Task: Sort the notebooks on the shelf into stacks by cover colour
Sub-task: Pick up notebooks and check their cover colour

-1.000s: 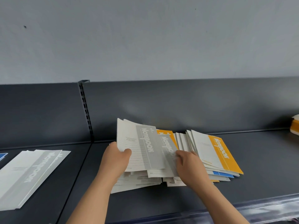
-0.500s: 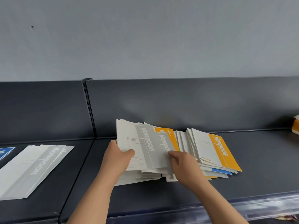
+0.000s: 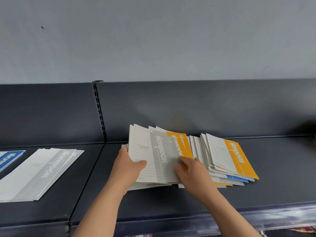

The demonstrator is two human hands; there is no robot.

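Left hand (image 3: 127, 170) grips the left edge of a grey notebook (image 3: 153, 156), thumb flat on the cover, tilting it up off the mixed pile (image 3: 222, 177) mid-shelf. Right hand (image 3: 191, 171) sits at that notebook's lower right edge, fingers bent onto the cover; it's blurred, so I can't tell whether it pinches or only presses. Just behind the grey one, an orange notebook (image 3: 183, 144) peeks out. The pile fans rightward, an orange-striped notebook (image 3: 229, 156) on top, blue and orange corners poking out beneath. The pile's far edges nearly touch the back panel (image 3: 205, 106). Bare shelf (image 3: 282, 168) lies open to its right and along the front lip (image 3: 273, 213). Past the slotted upright (image 3: 99, 115), well apart, lies the grey stack (image 3: 42, 171), a blue notebook (image 3: 9, 159) just beside it at the frame's edge.
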